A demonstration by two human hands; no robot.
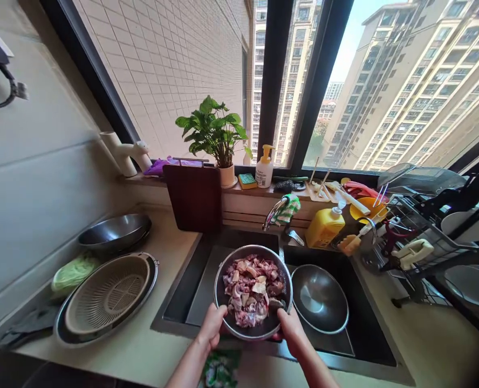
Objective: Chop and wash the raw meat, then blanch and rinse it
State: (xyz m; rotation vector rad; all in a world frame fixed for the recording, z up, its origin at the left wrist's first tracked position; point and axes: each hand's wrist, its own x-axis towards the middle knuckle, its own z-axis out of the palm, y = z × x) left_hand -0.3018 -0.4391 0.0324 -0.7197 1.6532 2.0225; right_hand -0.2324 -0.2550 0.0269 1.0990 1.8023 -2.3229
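Both my hands grip a round metal bowl [227, 264] full of raw chopped meat pieces [251, 291], held above the dark sink [183, 302]. My left hand [212, 324] clasps the near left rim. My right hand [290, 326] clasps the near right rim. The bowl sits just below the faucet [272, 212], which has a green-striped cloth draped on it.
An empty metal wok [319, 298] lies in the sink's right half. On the left counter sit a beige colander in a tray [108, 293], a cabbage [73, 272] and a dark pan [114, 233]. A yellow bottle [324, 226], plant [215, 132] and dish rack [433, 237] stand behind.
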